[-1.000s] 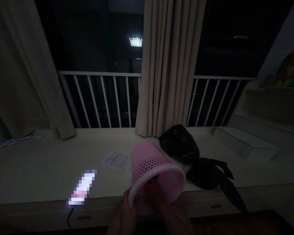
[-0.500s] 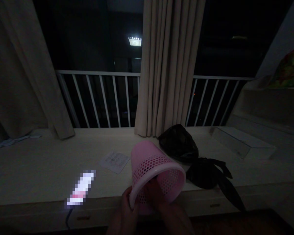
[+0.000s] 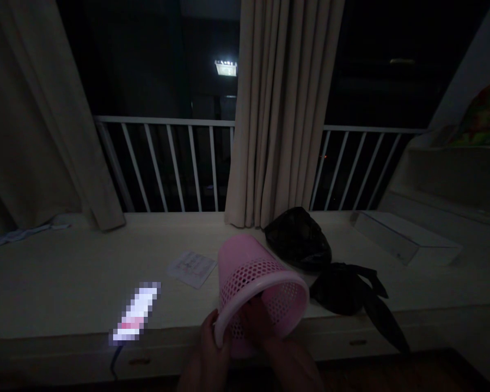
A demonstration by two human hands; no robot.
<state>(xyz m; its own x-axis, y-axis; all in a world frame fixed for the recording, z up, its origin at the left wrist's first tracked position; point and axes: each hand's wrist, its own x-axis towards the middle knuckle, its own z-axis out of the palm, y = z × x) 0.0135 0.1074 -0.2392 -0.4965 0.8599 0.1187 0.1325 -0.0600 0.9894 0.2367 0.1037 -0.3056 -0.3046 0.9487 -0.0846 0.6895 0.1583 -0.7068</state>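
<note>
A pink plastic wastebasket with a band of hexagonal holes lies tilted on the ledge, its mouth facing me. My left hand is closed around the left side of its rim. My right hand reaches inside through the mouth. The fingers of that hand are lost in shadow, so whether they hold anything does not show. Right of the basket is a full-looking black plastic bag. Nearer to me sits a smaller black bag, its long ends trailing over the ledge's front edge.
A sheet of paper lies left of the basket. Farther left is a glowing, blurred-out device with a cable. A white box stands at the right. Beige curtains and a white railing line the dark window behind the ledge.
Almost nothing differs. The view has shifted very slightly, while the basket and both hands keep nearly the same places.
</note>
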